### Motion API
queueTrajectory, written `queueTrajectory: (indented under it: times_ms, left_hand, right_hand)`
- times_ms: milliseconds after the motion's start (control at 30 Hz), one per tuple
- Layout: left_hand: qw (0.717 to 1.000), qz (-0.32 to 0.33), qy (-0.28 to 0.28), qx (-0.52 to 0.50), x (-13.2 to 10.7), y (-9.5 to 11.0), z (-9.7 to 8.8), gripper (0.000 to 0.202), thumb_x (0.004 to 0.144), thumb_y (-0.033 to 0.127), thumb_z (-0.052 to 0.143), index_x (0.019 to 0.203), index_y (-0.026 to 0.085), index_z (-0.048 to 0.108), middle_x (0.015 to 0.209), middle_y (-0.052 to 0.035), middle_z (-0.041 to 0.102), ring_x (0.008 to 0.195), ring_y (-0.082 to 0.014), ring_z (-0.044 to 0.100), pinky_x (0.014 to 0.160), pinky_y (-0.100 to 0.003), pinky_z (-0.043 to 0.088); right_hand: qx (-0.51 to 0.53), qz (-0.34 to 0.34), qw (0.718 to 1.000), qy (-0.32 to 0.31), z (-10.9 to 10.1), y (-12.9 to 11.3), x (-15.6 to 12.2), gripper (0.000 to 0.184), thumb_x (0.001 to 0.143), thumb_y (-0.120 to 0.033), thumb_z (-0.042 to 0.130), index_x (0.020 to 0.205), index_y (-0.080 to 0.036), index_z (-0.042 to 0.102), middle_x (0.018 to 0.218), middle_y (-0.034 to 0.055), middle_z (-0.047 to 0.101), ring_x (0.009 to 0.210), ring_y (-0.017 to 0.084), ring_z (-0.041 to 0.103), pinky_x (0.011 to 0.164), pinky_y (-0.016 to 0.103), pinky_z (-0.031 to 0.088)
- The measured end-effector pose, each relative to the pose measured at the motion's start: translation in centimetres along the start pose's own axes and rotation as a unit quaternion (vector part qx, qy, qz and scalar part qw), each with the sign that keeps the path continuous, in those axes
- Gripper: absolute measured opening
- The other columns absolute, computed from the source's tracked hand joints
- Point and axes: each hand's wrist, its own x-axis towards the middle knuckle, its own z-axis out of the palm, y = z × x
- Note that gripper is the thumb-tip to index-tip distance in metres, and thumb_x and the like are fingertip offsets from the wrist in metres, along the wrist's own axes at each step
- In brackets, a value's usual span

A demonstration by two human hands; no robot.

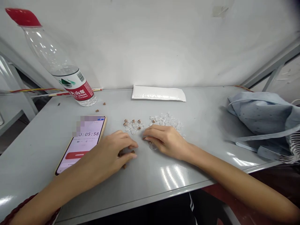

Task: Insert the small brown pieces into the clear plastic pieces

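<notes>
My right hand [165, 139] is closed, thumb and fingers pinched together around a tiny clear glass bottle [152, 146] that shows below the thumb. Its upper end is largely hidden by the fingers. To the left, my left hand [119, 147] rests over the table with thumb and index finger apart and nothing between their tips. Small brown corks [124, 166] lie partly hidden beneath its palm. Beyond the hands is a group of corked tiny bottles [133, 125]. A loose pile of clear tiny bottles [167, 118] spreads behind my right hand.
A phone [82, 143] with a running timer lies left, partly behind my left forearm. A water bottle [79, 84] stands at the back left, near two brown bits [104, 103]. A white packet [159, 93] lies by the wall; a light-blue fabric bag [262, 112] sits right.
</notes>
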Motion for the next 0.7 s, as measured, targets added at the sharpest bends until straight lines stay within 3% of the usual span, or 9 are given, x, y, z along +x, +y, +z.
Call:
queueTrajectory:
  times_ms: [100,233,367,500,700]
  left_hand:
    - [0.999,0.024,-0.026,-0.003,0.0,-0.1,0.5,0.016,0.083,0.021,0.053,0.076,0.024,0.067,0.078,-0.0005,0.066,0.077,-0.0185,0.059,0.067,-0.027,0.046]
    - [1.000,0.019,-0.015,0.008,-0.1,0.3,0.7,0.018,0.085,0.021,0.049,0.073,0.021,0.062,0.077,-0.0008,0.063,0.074,-0.0180,0.056,0.064,-0.027,0.042]
    - [0.999,0.018,-0.009,0.040,-0.1,0.6,0.7,0.019,0.086,0.022,0.045,0.072,0.021,0.059,0.074,-0.0011,0.061,0.070,-0.0179,0.054,0.061,-0.027,0.040]
    - [0.999,0.016,-0.004,0.051,0.0,0.8,0.7,0.018,0.085,0.022,0.044,0.071,0.021,0.055,0.071,-0.0004,0.060,0.067,-0.0170,0.053,0.058,-0.026,0.040]
    - [0.998,0.013,0.015,0.057,0.2,1.0,0.6,0.017,0.083,0.022,0.046,0.069,0.020,0.056,0.068,-0.0005,0.060,0.064,-0.0160,0.054,0.055,-0.025,0.041]
  right_hand:
    - [0.003,-0.004,1.000,0.030,-0.7,1.0,0.2,0.022,0.094,-0.021,0.046,0.103,-0.016,0.064,0.100,0.0081,0.066,0.086,0.016,0.062,0.071,0.029,0.049]
    - [-0.054,0.036,0.993,0.095,-2.8,3.2,0.5,0.021,0.092,-0.017,0.047,0.101,-0.015,0.066,0.103,0.0095,0.065,0.088,0.018,0.060,0.078,0.033,0.048]
    - [-0.117,0.054,0.991,0.043,-3.9,5.0,0.5,0.022,0.090,-0.019,0.050,0.103,-0.018,0.067,0.098,0.0087,0.065,0.093,0.022,0.055,0.084,0.039,0.045]
    - [-0.120,0.082,0.989,0.003,-3.5,5.1,0.4,0.024,0.089,-0.025,0.054,0.108,-0.018,0.067,0.096,0.0101,0.061,0.092,0.024,0.051,0.082,0.038,0.045]
    - [-0.123,0.063,0.990,0.022,-3.1,4.8,0.5,0.021,0.088,-0.027,0.055,0.101,-0.017,0.068,0.100,0.0107,0.058,0.093,0.023,0.050,0.084,0.037,0.044]
